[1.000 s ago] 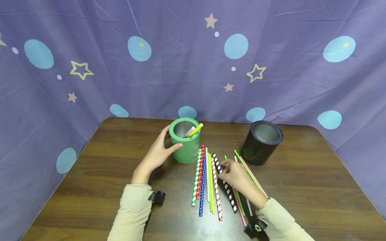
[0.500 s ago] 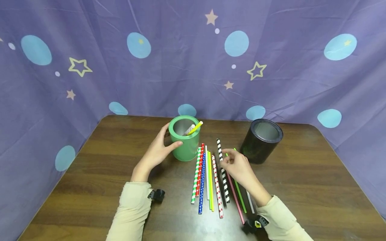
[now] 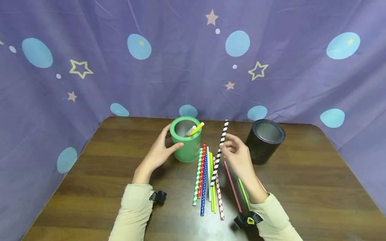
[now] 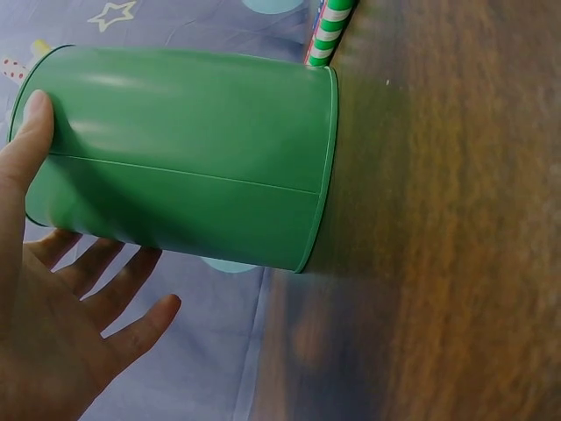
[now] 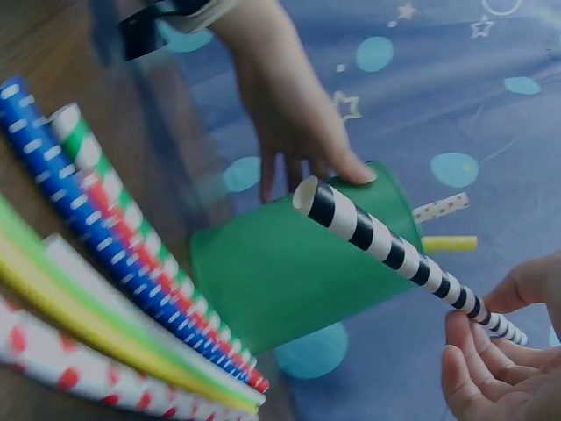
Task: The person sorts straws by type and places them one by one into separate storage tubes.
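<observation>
In the head view my left hand grips the side of a green can, thumb on the near wall and fingers round the far side. The can stands upright, with a yellow straw and a dotted white straw sticking out of it. My right hand pinches a black-and-white striped paper straw between thumb and fingers, raised and tilted. In the right wrist view the lower end of this striped straw points back toward the camera, overlapping the green can.
Several straws lie side by side, among them a green-striped one, a blue dotted one and a red-dotted white one. Nearer my right arm are a pink straw and a green one. A black can stands behind my right hand.
My right hand has lifted the black-and-white striped straw off the table, moving it up and tilting its top to the right. The left hand stays at the green can.
</observation>
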Demonstrator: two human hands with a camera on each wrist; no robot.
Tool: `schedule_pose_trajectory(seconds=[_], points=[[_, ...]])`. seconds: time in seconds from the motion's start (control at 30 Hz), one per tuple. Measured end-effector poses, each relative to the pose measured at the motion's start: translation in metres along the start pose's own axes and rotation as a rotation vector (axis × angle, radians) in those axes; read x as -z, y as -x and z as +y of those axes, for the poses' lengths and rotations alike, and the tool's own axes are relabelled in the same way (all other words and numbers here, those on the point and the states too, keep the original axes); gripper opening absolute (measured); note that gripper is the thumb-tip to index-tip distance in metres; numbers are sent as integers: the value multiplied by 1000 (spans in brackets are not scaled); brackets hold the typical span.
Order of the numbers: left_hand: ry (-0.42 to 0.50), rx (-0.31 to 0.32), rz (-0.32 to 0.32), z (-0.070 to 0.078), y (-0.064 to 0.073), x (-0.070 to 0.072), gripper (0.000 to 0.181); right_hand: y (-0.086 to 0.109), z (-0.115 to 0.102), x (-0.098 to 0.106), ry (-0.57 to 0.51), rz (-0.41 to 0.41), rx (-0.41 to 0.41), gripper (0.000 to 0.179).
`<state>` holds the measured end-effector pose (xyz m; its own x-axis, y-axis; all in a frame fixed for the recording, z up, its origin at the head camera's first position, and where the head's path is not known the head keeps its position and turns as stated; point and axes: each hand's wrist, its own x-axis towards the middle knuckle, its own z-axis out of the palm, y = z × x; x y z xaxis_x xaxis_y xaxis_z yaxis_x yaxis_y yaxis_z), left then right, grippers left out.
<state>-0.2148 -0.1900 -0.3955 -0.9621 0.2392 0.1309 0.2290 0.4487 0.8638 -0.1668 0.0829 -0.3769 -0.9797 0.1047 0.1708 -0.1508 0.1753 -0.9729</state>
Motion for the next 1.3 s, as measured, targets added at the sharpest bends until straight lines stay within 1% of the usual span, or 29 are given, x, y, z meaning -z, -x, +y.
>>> schedule_pose_trajectory(seconds=[0.07,0.2,0.23,0.33,0.43,0.6,0.73,0.87,1.0,1.17,1.3], points=[[11,3,-4,1,1,1,88,-2,-6,-2,-62,29,22,42],[-1,10,-6,3,2,3,89,-6,-18,-6,-156,92,67,41],[-6,3,0,-2,0,3,90,-6,-20,-7,-179,105,80,40],[-22,-1,3,-1,-1,4,90,-9,-27,-9,-243,141,122,39],[-22,-1,7,-2,-1,3,90,-11,-31,-12,-308,164,160,37],[-21,3,2,-4,0,2,90,-13,-34,-15,-417,206,193,28],[-30,-4,0,-4,-2,2,90,-17,-38,-16,-492,234,240,22],[-43,-5,4,-2,-5,2,90,-22,-41,-16,-544,251,285,21],[-48,0,-2,-2,-5,0,91,-22,-41,-18,-594,260,305,22],[-35,8,-2,-2,-4,0,91,-20,-39,-21,-636,230,327,22],[-31,13,1,-3,-3,0,91,-19,-36,-24,-632,191,338,25]])
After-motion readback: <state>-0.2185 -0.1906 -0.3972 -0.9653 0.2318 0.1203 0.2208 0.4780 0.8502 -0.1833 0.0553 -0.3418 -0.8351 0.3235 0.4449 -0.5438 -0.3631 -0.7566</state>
